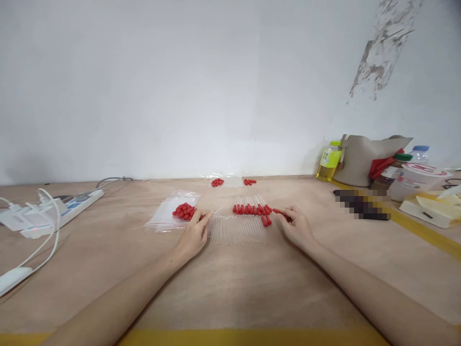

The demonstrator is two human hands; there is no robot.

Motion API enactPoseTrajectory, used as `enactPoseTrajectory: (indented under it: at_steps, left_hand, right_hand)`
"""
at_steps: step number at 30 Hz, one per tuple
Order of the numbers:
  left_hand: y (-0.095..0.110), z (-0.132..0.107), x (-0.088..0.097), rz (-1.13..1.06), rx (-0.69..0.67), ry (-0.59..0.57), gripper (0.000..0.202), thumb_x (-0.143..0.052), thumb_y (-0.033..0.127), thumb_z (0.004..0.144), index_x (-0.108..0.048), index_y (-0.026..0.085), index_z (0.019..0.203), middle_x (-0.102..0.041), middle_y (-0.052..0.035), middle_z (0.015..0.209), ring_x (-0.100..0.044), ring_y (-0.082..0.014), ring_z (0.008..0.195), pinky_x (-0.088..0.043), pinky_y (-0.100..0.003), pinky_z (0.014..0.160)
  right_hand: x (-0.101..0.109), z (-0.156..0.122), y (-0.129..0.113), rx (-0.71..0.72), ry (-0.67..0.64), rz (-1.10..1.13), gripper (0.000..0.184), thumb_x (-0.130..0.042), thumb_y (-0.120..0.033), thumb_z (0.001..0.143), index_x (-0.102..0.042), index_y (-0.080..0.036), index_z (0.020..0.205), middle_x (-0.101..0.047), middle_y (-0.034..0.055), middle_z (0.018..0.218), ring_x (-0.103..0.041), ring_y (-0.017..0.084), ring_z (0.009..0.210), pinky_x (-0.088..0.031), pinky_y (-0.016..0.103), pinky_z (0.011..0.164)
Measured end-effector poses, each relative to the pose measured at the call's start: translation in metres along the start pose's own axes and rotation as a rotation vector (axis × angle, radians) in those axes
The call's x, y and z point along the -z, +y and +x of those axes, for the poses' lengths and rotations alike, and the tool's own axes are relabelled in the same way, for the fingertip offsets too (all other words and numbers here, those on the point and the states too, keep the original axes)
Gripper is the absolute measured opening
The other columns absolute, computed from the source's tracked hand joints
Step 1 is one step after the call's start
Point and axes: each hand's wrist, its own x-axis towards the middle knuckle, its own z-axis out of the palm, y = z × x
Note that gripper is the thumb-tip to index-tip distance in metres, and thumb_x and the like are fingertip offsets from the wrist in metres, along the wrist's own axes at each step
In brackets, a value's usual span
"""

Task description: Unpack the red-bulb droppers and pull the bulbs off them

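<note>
My left hand is closed in a pinch on a thin clear tube, which points up and right from the fingertips. My right hand pinches a red rubber bulb at the right end of a row of droppers. Whether a tube is fitted in that bulb, I cannot tell. The row's clear tubes point toward the wall. Below them lies a row of bare clear tubes, with two loose red bulbs at its right end. Beside my left hand, a pile of red bulbs rests on a clear plastic bag.
Near the wall lies another clear bag with red bulbs at both ends. A power strip with white cables is on the left. At right stand a yellow-capped bottle, a grey bag and a lidded tub. A blurred dark object lies nearer.
</note>
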Motion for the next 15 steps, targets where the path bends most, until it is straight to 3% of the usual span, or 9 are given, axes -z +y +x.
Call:
enactPoseTrajectory:
  at_steps: [5, 8, 15]
  left_hand:
    - [-0.0046, 0.0017, -0.0029, -0.008, 0.006, 0.043, 0.028, -0.036, 0.011, 0.085, -0.053, 0.017, 0.106, -0.049, -0.0043, 0.085, -0.050, -0.0149, 0.081, -0.044, -0.028, 0.074]
    - [-0.0040, 0.0042, -0.0037, -0.003, 0.017, 0.029, 0.021, -0.037, 0.013, 0.085, -0.052, 0.017, 0.099, -0.053, -0.0036, 0.086, -0.052, -0.0145, 0.079, -0.044, -0.027, 0.072]
    - [0.0011, 0.0054, -0.0031, -0.011, -0.035, -0.050, 0.012, -0.040, 0.016, 0.084, -0.052, 0.017, 0.084, -0.055, -0.0026, 0.080, -0.053, -0.0132, 0.072, -0.044, -0.025, 0.066]
  right_hand:
    - [-0.0070, -0.0006, 0.0055, -0.106, -0.004, 0.066, 0.031, -0.049, -0.030, 0.073, -0.060, -0.013, 0.097, -0.057, 0.0039, 0.074, -0.051, 0.013, 0.060, -0.043, 0.025, 0.055]
    - [-0.0086, -0.0008, 0.0053, -0.154, -0.005, 0.089, 0.027, -0.056, -0.033, 0.069, -0.057, -0.014, 0.088, -0.058, 0.0018, 0.069, -0.050, 0.011, 0.055, -0.041, 0.023, 0.051]
    - [-0.0088, 0.0024, 0.0058, -0.144, -0.090, 0.043, 0.020, -0.055, -0.037, 0.070, -0.061, -0.018, 0.074, -0.064, 0.0018, 0.068, -0.054, 0.013, 0.058, -0.041, 0.024, 0.054]
